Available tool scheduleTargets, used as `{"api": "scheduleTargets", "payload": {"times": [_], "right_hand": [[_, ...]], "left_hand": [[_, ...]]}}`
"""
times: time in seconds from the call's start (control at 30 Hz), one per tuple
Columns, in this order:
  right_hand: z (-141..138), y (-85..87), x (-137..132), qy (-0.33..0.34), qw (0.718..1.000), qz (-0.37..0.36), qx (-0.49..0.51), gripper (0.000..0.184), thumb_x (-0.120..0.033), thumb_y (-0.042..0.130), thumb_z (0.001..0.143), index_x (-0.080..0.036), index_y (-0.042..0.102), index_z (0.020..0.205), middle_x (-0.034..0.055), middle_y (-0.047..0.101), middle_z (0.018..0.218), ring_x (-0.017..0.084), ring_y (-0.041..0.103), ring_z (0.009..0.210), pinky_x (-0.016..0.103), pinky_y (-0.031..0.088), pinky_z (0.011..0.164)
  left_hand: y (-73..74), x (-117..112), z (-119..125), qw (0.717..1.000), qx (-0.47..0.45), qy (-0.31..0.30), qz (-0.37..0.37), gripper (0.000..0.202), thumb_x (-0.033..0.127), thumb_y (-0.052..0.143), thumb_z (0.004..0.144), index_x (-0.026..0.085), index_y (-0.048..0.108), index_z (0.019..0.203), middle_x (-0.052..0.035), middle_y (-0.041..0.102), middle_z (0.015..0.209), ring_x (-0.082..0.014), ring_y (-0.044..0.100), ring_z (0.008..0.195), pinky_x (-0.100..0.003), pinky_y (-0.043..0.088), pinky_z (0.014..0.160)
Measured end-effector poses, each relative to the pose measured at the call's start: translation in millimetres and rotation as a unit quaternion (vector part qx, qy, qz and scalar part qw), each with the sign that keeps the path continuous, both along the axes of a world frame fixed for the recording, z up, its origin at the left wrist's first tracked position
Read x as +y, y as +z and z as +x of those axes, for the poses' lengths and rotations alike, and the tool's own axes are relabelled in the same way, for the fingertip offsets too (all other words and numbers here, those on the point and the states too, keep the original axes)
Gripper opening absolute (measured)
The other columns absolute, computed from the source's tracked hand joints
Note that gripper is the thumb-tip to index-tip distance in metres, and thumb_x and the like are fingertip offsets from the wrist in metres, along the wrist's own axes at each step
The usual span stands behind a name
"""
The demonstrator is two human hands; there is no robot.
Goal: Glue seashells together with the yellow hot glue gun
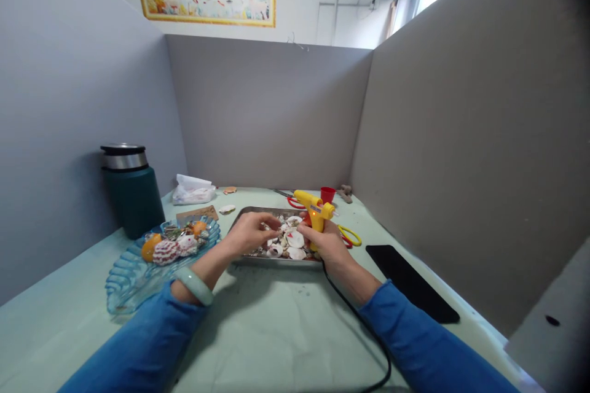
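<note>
My right hand [332, 247] is wrapped round the handle of a yellow hot glue gun [317, 209], its small orange light lit. A black cord [353, 307] runs from the handle down toward the table's front edge. A metal tray [276, 261] full of shells [295, 238] lies beneath both hands. Over the tray's left part reaches my left hand [252, 233], thumb and fingers bent and apart, with nothing visible between them. Its fingertips are close to the shells; whether they touch one cannot be made out. A pale green bangle [194, 286] circles the left wrist.
At left, a blue glass dish [133, 282] holds shell pieces, beside a dark green flask [131, 196]. Tissues [193, 189], a red cup [327, 194] and scissors [295, 202] stand behind. Yellow-handled scissors [350, 236] and a black slab [410, 282] lie right. Grey partitions enclose the table.
</note>
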State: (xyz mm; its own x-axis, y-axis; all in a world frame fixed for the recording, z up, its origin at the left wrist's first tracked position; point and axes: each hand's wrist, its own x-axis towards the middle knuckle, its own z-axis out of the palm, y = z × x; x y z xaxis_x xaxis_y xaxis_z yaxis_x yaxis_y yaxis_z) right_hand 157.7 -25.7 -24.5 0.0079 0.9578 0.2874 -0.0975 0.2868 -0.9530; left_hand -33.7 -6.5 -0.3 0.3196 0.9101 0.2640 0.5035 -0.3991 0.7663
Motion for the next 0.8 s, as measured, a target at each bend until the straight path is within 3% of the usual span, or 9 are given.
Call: {"api": "scheduleTargets", "payload": {"times": [0.07, 0.13, 0.23, 0.5, 0.63, 0.8], "right_hand": [[0, 0.8, 0, 0.003, 1.0, 0.002, -0.005, 0.033, -0.03, 0.068, 0.064, -0.018, 0.059, 0.094, -0.0031, 0.054, 0.062, 0.01, 0.045, 0.047, 0.025, 0.038, 0.046], [0, 0.9, 0, 0.007, 1.0, 0.003, -0.005, 0.034, -0.031, 0.068, 0.064, -0.018, 0.059, 0.095, -0.003, 0.055, 0.062, 0.01, 0.046, 0.047, 0.025, 0.039, 0.047], [0, 0.9, 0, 0.008, 1.0, 0.003, -0.004, 0.034, -0.031, 0.069, 0.064, -0.018, 0.06, 0.094, -0.0034, 0.054, 0.059, 0.01, 0.046, 0.047, 0.025, 0.039, 0.046], [4, -2.3, 3, 0.014, 0.999, 0.029, -0.036, 0.032, -0.038, 0.065, 0.07, -0.018, 0.06, 0.095, -0.0025, 0.053, 0.057, 0.012, 0.046, 0.047, 0.025, 0.038, 0.046], [17, -2.2, 7, -0.012, 0.985, 0.102, -0.139, 0.024, -0.042, 0.061, 0.075, -0.021, 0.062, 0.088, -0.0007, 0.053, 0.059, 0.014, 0.046, 0.051, 0.026, 0.037, 0.049], [26, 0.8, 3, -0.04, 0.943, 0.216, -0.249, 0.013, -0.036, 0.058, 0.078, -0.023, 0.059, 0.08, 0.0002, 0.055, 0.067, 0.016, 0.049, 0.06, 0.028, 0.039, 0.057]], "left_hand": [[-3.0, -5, 13, 0.998, -0.041, -0.026, -0.029, 0.028, 0.032, 0.064, 0.069, 0.017, 0.067, 0.092, -0.0031, 0.068, 0.074, -0.0102, 0.055, 0.045, -0.02, 0.038, 0.042], [-5.3, -8, 20, 0.997, -0.069, -0.022, -0.041, 0.025, 0.034, 0.062, 0.071, 0.015, 0.066, 0.087, 0.0, 0.062, 0.056, -0.0097, 0.051, 0.041, -0.019, 0.036, 0.04], [-6.9, -9, 22, 0.994, -0.092, -0.024, -0.045, 0.023, 0.034, 0.063, 0.072, 0.014, 0.065, 0.083, 0.0022, 0.057, 0.047, -0.0095, 0.05, 0.04, -0.019, 0.037, 0.04], [-4.7, -10, 20, 0.991, -0.132, -0.023, -0.029, 0.025, 0.038, 0.061, 0.074, 0.014, 0.064, 0.081, -0.0007, 0.062, 0.06, -0.0091, 0.052, 0.043, -0.021, 0.041, 0.043], [-3.5, -6, 13, 0.971, -0.231, -0.014, -0.061, 0.026, 0.038, 0.064, 0.073, 0.013, 0.061, 0.08, -0.0027, 0.065, 0.071, -0.0075, 0.052, 0.044, -0.021, 0.041, 0.043], [-6.8, 1, 4, 0.938, -0.329, -0.023, -0.106, 0.031, 0.039, 0.07, 0.069, 0.013, 0.059, 0.084, -0.0028, 0.066, 0.078, -0.0061, 0.052, 0.047, -0.021, 0.041, 0.045]]}}
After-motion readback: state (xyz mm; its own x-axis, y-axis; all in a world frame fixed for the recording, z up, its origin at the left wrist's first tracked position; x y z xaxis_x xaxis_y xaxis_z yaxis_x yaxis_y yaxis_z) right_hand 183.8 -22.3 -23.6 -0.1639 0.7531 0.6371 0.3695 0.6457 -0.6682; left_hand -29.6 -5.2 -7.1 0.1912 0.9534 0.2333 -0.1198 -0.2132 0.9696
